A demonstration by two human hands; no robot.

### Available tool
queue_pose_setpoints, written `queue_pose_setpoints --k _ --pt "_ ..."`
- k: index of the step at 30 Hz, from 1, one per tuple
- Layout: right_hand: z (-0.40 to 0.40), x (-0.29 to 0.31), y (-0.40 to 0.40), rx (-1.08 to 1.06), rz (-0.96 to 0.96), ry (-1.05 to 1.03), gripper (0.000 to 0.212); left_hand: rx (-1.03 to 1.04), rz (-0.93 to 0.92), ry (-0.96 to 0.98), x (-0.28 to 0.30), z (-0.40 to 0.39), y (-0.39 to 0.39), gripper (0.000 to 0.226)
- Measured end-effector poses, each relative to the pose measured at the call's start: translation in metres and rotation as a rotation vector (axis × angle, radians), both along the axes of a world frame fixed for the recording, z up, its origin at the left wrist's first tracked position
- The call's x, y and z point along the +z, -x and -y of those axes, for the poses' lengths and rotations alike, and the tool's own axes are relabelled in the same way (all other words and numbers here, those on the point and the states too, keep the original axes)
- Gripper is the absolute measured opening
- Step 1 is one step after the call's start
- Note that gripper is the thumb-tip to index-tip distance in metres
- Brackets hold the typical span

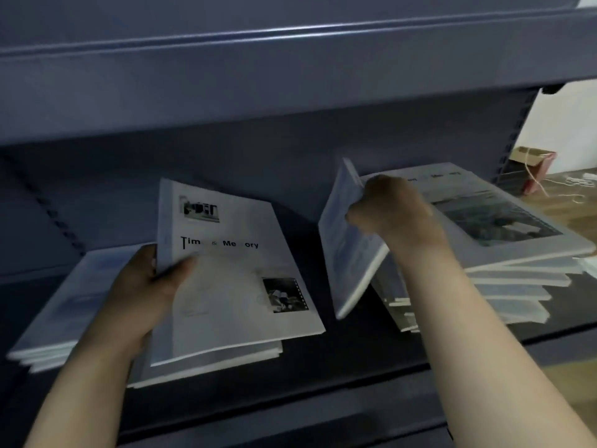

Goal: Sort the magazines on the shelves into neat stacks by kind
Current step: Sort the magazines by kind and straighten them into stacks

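Observation:
On the dark shelf [339,357] lie three groups of magazines. My left hand [145,286] grips the left edge of a white "Time & Memory" magazine [232,276], which rests on top of the middle stack [210,363]. A bluish stack [64,305] lies at the far left, partly under my left arm. My right hand [391,208] is shut on a bluish magazine [345,247], tilted up on its edge beside the untidy right pile [504,273]. That pile is topped by a magazine with a large dark photo [497,218].
The blue-grey shelf above [290,59] overhangs close over my hands. The back panel [258,163] closes the rear. Past the right upright [513,130], a cardboard box [529,156] and white cord [549,189] lie on a wooden floor.

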State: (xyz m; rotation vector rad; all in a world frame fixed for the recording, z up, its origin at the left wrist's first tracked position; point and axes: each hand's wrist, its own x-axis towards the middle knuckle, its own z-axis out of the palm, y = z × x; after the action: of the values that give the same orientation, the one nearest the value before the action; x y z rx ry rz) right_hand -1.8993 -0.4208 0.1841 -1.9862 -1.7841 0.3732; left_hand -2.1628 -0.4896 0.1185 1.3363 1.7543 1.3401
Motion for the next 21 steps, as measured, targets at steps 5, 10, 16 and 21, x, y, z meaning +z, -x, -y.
queue_pose_setpoints --k 5,10,16,21 --pt "0.012 -0.018 0.034 0.048 0.020 0.037 0.018 0.062 0.135 0.055 -0.005 0.023 0.032 0.027" --pt "0.020 -0.028 0.051 0.096 0.075 0.053 0.009 0.074 0.156 0.127 -0.024 0.024 0.055 0.026" --pt "0.022 -0.029 0.059 0.101 0.087 0.008 0.009 0.026 0.115 0.213 -0.035 0.005 0.057 0.011" --pt "0.023 -0.030 0.068 0.071 0.131 -0.057 0.008 -0.010 -0.105 0.281 -0.032 -0.020 0.058 0.029"
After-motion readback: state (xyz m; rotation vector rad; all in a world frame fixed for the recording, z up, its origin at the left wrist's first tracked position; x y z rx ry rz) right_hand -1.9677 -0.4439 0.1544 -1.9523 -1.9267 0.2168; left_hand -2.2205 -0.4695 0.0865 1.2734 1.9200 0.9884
